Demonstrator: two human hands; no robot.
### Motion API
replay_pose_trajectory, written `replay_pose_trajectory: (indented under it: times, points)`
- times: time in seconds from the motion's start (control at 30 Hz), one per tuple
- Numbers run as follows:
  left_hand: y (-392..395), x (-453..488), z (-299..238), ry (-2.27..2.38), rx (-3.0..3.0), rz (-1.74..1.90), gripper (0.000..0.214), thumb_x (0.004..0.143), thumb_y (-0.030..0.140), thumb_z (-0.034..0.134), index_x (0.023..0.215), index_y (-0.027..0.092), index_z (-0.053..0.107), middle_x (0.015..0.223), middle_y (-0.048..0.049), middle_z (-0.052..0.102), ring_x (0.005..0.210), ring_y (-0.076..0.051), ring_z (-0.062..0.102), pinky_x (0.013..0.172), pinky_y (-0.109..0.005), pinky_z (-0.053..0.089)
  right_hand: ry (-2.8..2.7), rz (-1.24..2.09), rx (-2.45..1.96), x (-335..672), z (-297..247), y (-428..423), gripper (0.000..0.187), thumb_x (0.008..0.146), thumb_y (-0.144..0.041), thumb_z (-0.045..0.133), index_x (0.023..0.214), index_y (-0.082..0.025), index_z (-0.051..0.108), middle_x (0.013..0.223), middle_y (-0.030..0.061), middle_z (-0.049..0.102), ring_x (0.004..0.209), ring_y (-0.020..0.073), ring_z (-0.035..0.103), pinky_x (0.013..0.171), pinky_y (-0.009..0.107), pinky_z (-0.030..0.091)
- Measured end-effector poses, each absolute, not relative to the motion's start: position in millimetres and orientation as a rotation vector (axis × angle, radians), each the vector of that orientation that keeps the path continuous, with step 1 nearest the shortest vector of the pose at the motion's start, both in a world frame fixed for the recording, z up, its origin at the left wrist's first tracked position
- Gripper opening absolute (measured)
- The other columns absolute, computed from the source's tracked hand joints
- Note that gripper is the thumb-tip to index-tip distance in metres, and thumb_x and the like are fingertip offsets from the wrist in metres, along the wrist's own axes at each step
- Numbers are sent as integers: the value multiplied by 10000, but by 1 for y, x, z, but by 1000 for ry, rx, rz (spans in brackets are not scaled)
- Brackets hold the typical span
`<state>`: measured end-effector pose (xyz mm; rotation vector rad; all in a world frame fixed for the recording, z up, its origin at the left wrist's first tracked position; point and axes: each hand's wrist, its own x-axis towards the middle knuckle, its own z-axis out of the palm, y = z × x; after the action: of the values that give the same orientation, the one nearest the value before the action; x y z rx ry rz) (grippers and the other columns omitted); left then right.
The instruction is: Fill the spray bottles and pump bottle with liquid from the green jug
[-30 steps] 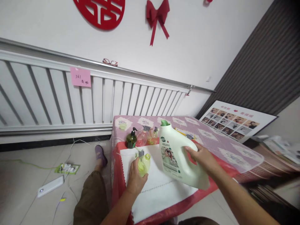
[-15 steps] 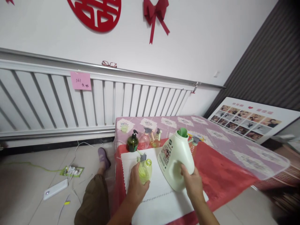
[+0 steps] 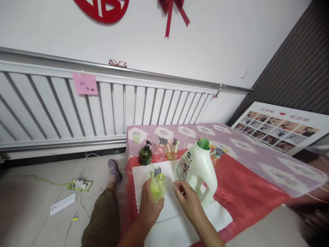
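Yellow bottle: (image 3: 157, 188) mouth open, gripped upright by left hand (image 3: 149, 203) above white cloth (image 3: 171, 231); fill level can't tell.
Spray head: (image 3: 157, 170) off, just behind bottle; refitting not done.
Jug: (image 3: 205, 166) uncapped, green spout (image 3: 204, 143) showing, standing on white cloth.
Right hand: (image 3: 189, 199) fingers half-curled, nothing seen in it, between bottle and jug.
Jug label: (image 3: 183, 168) picture plus small print, brand unreadable.
Pink note: (image 3: 85, 83) handwritten "361", characters below unclear.
Photo board: (image 3: 279, 126) red heart, lettering blurred.
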<state>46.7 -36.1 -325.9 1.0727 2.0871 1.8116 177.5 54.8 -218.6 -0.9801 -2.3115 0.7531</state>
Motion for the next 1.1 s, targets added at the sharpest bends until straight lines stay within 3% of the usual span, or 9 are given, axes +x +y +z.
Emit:
replay_pose_trajectory:
  times: [0.17,0.3,0.43,0.67,1.1]
  points:
    - [-34,47,-326,2089,1046,1883,824,608,140,661,1360,215,332,1350,-133,472,1285,-325,447,1112,-467,351,-2401,737,-1081,122,-248,96,260,814,-251,560,1055,-166,608,924,68,657,782,191,634,768,330,513]
    - [-33,46,-324,2103,1038,1868,815,612,155,645,1364,166,329,1360,-160,462,1286,-317,447,1107,-446,363,-2479,741,-1232,92,-258,112,403,858,-309,626,1215,-142,543,1043,81,650,883,194,641,820,373,515]
    - [-34,47,-322,2115,1021,1834,808,607,171,643,1355,140,340,1353,-172,469,1279,-313,454,1101,-418,374,-2519,755,-1406,74,-262,119,364,924,-392,567,1216,-174,552,1126,67,634,929,197,642,815,415,535]
    - [-36,46,-316,2093,1027,1806,806,622,137,607,1371,146,311,1366,-161,451,1298,-293,432,1118,-406,351,-2547,722,-1579,57,-264,124,362,924,-363,577,1235,-181,547,1196,78,610,997,214,629,849,435,533]
    - [-36,44,-309,2055,998,1805,796,608,126,622,1359,117,356,1362,-168,474,1310,-297,431,1123,-407,347,-2485,714,-1662,45,-272,133,327,921,-346,586,1199,-175,567,1168,70,620,958,199,638,814,408,547]
